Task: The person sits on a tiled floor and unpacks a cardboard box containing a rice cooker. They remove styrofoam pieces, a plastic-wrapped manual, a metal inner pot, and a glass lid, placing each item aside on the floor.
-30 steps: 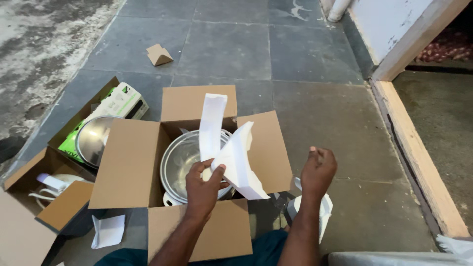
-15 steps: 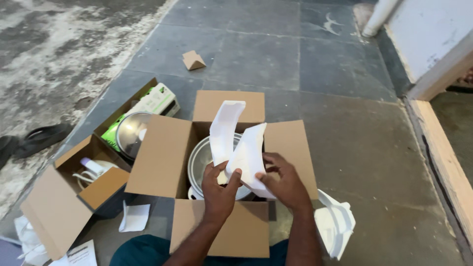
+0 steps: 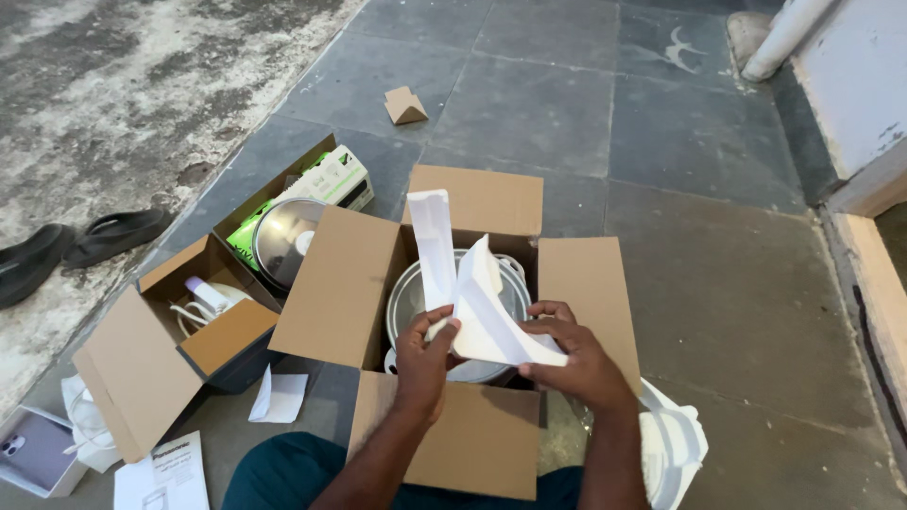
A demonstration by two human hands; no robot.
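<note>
Over the open brown cardboard box (image 3: 351, 283), the left hand (image 3: 422, 364) is curled closed around the lower end of a tall, narrow white foam packing piece (image 3: 434, 247), thumb pressed against its front and fingers wrapped behind, so the piece stands nearly upright toward twelve o'clock. The right hand (image 3: 576, 364) is partly closed, thumb on top and fingers spread beneath, pinching the lower right edge of a second, wider white foam packing piece (image 3: 493, 316) that tilts from the hand up toward eleven o'clock and leans against the first piece. Both foam pieces hang just above a round shiny steel pot (image 3: 408, 297) that sits inside the box, its rim showing at nine o'clock of the left hand's thumb. The box's four flaps are folded outward, the near flap lying between the forearms. At four o'clock of the right hand, another white moulded foam insert (image 3: 673, 444) lies on the grey stone-tile floor (image 3: 718, 283). At nine o'clock of the main box stands a smaller open cardboard carton (image 3: 142, 364) holding a white cord, and beyond it, toward ten o'clock, a round metal lid (image 3: 280, 241) rests against a green and white printed carton (image 3: 326, 179). A small folded scrap of cardboard (image 3: 405, 106) lies on the floor at twelve o'clock, well apart from the box, and a pair of dark sandals (image 3: 80, 244) sits at the far nine o'clock edge.
</note>
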